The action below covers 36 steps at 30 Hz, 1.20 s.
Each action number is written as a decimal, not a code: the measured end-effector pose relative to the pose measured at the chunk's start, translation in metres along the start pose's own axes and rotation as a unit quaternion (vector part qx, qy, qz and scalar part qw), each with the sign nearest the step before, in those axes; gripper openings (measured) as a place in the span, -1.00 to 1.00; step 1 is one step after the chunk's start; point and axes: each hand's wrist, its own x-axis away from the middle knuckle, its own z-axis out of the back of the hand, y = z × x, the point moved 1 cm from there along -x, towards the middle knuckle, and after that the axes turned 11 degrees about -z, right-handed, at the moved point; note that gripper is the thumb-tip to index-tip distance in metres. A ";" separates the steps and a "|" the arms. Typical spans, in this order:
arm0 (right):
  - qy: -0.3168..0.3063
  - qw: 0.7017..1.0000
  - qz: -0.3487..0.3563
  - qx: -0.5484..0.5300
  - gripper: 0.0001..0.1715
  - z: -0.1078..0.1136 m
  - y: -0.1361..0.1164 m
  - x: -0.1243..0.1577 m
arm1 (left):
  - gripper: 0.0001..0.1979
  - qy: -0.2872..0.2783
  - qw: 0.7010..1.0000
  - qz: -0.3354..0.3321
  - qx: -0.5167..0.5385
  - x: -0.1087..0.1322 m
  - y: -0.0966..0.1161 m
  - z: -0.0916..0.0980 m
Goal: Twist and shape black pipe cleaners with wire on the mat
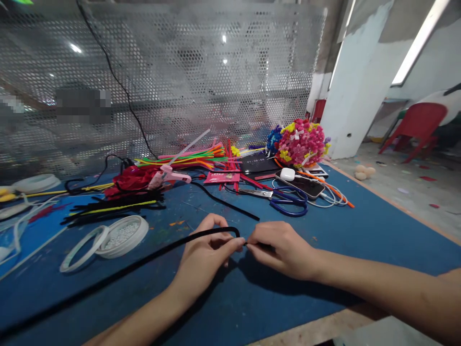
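Observation:
A long black pipe cleaner (144, 262) runs from the lower left edge over my left hand (207, 250) and bends down near its tip. My left thumb and fingers pinch it close to the bend. My right hand (284, 250) pinches its short end, fingertips almost touching those of the left. What lies inside the right fingers is hidden. Beyond my hands, another black pipe cleaner (226, 202) lies on the blue tabletop (345, 259). Blue-handled scissors (288, 201) rest behind my right hand.
Left of my hands stand a round tub of white beads (124, 236) and its lid ring (82, 250). Behind are black pipe cleaners (111, 209), a pink glue gun (169, 177), coloured pipe cleaners (190, 156), a phone (304, 186) with a white cable, and a pink flower ball (302, 144). Perforated metal panel (201, 86) backs the table.

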 end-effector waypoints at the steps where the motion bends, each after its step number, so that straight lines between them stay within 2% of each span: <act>1: -0.004 1.000 -0.012 -0.008 -0.80 0.000 0.000 0.000 | -0.76 0.017 1.000 -0.002 0.001 0.001 -0.001 0.000; 4: -0.015 0.998 -0.047 -0.036 -0.81 0.001 -0.001 0.000 | -0.80 0.065 0.997 -0.031 -0.008 0.001 -0.003 -0.001; 6: -0.020 0.997 -0.060 -0.050 -0.82 0.002 -0.002 -0.001 | -0.83 0.072 0.996 -0.054 -0.014 0.001 -0.002 -0.001; 10: -0.021 0.994 -0.073 -0.073 -0.84 0.001 0.000 -0.001 | -0.91 0.015 0.996 -0.084 -0.004 -0.003 0.000 0.002; 13: -0.015 0.994 -0.079 -0.077 -0.84 0.000 0.002 0.000 | -0.91 -0.017 0.984 -0.162 -0.075 -0.006 0.000 0.010; 15: -0.014 0.994 -0.077 -0.075 -0.84 -0.001 0.002 0.001 | -0.88 -0.041 0.951 -0.260 -0.160 -0.007 0.000 0.015; 18: -0.018 0.995 -0.072 -0.067 -0.84 -0.001 0.001 0.001 | -0.82 -0.080 0.870 -0.403 -0.272 -0.007 -0.003 0.021; 21: -0.025 0.996 -0.072 -0.054 -0.83 0.000 0.000 0.001 | -0.80 -0.104 0.823 -0.448 -0.333 -0.007 -0.004 0.023; 25: -0.031 0.996 -0.069 -0.048 -0.82 0.000 -0.001 0.000 | -0.76 -0.115 0.795 -0.476 -0.358 -0.007 -0.002 0.022; 32: -0.035 0.996 -0.065 -0.049 -0.81 0.003 -0.002 0.000 | -0.83 -0.116 0.796 -0.481 -0.349 -0.009 -0.005 0.026; 36: -0.030 0.997 -0.059 -0.048 -0.80 0.005 -0.002 0.000 | -0.79 -0.125 0.832 -0.456 -0.290 -0.009 -0.007 0.027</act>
